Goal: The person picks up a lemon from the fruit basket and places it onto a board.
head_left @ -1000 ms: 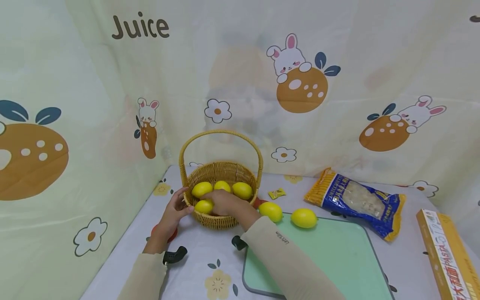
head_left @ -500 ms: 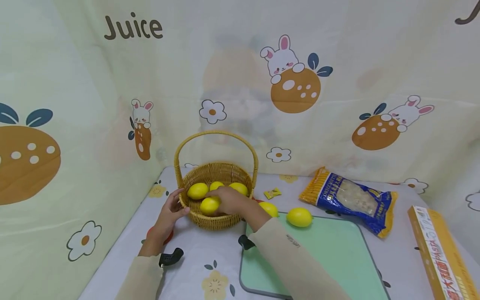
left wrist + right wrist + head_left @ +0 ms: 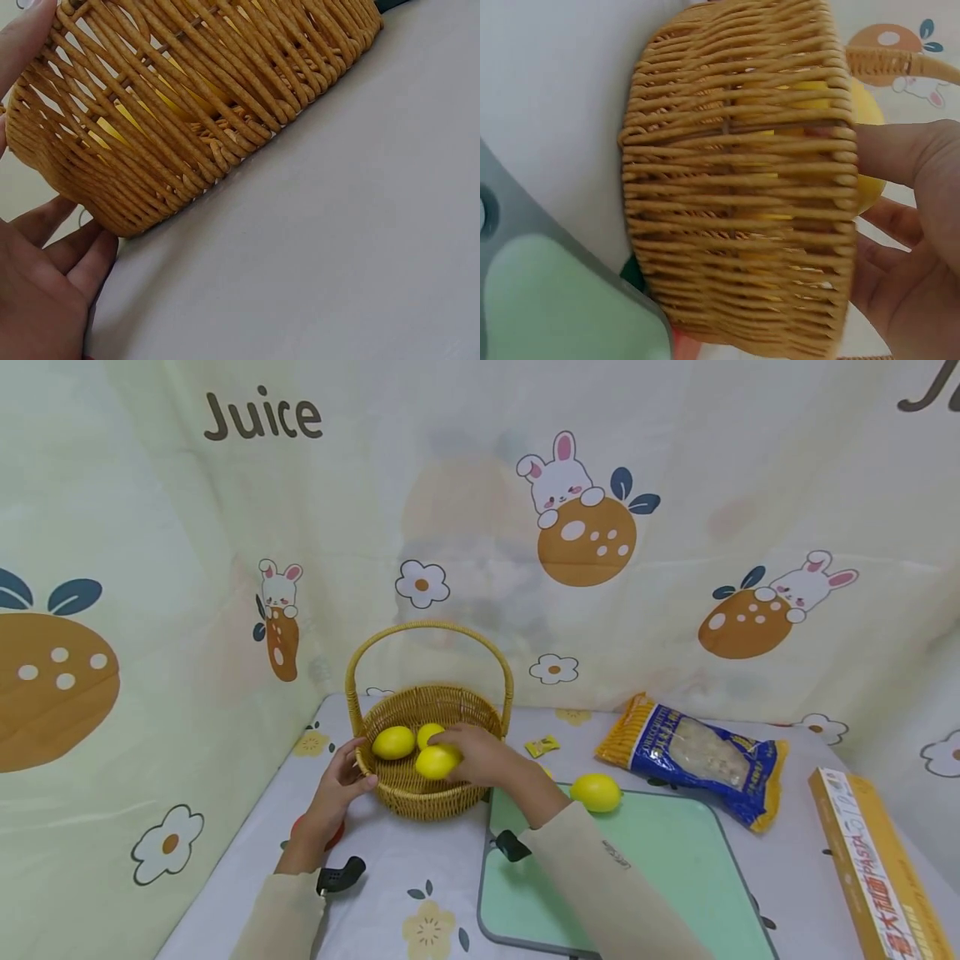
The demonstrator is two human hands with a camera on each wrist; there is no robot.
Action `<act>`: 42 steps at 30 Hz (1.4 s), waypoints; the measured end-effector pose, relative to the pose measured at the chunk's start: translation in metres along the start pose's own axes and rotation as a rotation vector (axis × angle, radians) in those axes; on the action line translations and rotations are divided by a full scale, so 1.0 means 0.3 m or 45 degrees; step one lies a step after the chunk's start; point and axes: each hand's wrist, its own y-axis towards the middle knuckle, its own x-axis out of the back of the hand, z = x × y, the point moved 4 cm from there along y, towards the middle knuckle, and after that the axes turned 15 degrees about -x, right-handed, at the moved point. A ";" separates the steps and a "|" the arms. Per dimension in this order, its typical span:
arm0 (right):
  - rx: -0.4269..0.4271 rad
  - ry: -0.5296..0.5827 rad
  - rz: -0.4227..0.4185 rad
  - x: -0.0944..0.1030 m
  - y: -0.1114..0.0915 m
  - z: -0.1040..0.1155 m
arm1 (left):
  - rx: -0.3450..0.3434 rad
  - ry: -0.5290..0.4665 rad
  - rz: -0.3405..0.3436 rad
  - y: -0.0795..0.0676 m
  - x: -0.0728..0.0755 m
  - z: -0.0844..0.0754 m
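A wicker basket (image 3: 431, 806) with a tall arched handle holds several yellow lemons, with one lemon (image 3: 393, 743) at its left side and another (image 3: 430, 735) at the back. My right hand (image 3: 487, 764) reaches over the basket's right rim and pinches a lemon (image 3: 437, 762) inside it. In the right wrist view the thumb lies against a lemon (image 3: 870, 105) showing above the rim. At the basket's left side, my left hand (image 3: 337, 793) grips the wicker, thumb toward the front. The left wrist view shows its fingers (image 3: 94, 262) against the lower wall. The basket's right interior is hidden by my right hand.
A green cutting board (image 3: 637, 877) lies right of the basket, with a lemon (image 3: 597, 793) at its far edge. Beyond are a small yellow packet (image 3: 542, 746), a blue-and-yellow pasta bag (image 3: 697, 760) and a pasta box (image 3: 877, 860). A red item (image 3: 335, 837) shows beside my left wrist.
My right hand has moved rightward within the basket with the pinched lemon, now covering the lemon at the right side. The left hand stays on the basket. The head view has shifted slightly.
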 end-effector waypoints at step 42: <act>-0.095 0.088 -0.194 0.215 -0.250 -0.259 | 0.064 -0.007 0.037 -0.016 -0.022 -0.097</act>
